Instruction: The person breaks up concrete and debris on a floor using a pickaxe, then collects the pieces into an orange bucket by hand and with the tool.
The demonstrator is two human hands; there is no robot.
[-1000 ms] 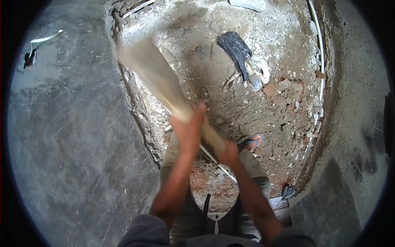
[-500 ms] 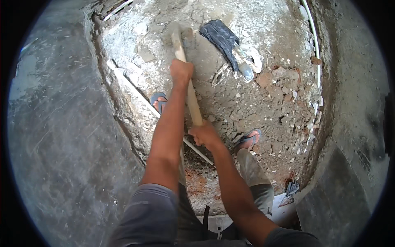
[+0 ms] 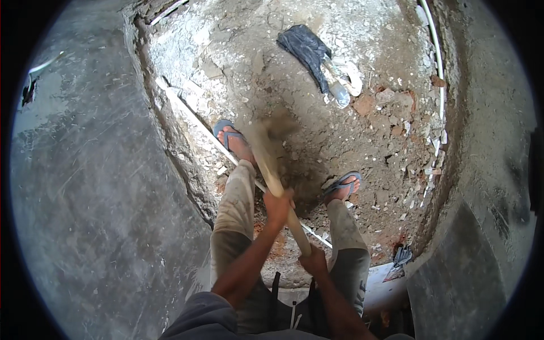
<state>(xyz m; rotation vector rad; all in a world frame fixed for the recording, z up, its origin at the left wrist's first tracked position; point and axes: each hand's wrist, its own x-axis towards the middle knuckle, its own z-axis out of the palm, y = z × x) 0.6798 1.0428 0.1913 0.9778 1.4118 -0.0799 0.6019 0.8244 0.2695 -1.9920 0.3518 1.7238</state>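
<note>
Both my hands are wrapped round the pale wooden handle of a hoe (image 3: 273, 180), which slants across the dirt between my feet. My left hand (image 3: 277, 208) grips it about midway. Lower down, close to my body, my right hand (image 3: 313, 262) holds the handle's near end. The hoe's head (image 3: 277, 124) is smeared by motion and dirt-coloured, so its exact shape is unclear. It is over the dug-up soil (image 3: 309, 164) just ahead of my legs, beside my left foot (image 3: 237, 141).
A black plastic bag (image 3: 306, 54) with a clear bottle (image 3: 339, 93) lies ahead. A white pipe (image 3: 195, 122) runs behind my left foot; another pipe (image 3: 437, 56) follows the right edge. My right foot (image 3: 347, 186) stands on rubble. Smooth concrete (image 3: 107, 187) borders the pit at left.
The hoe has come back toward my body, its head moving from far ahead to near my left foot. Both my hands have drawn nearer and shifted right, still gripping the handle.
</note>
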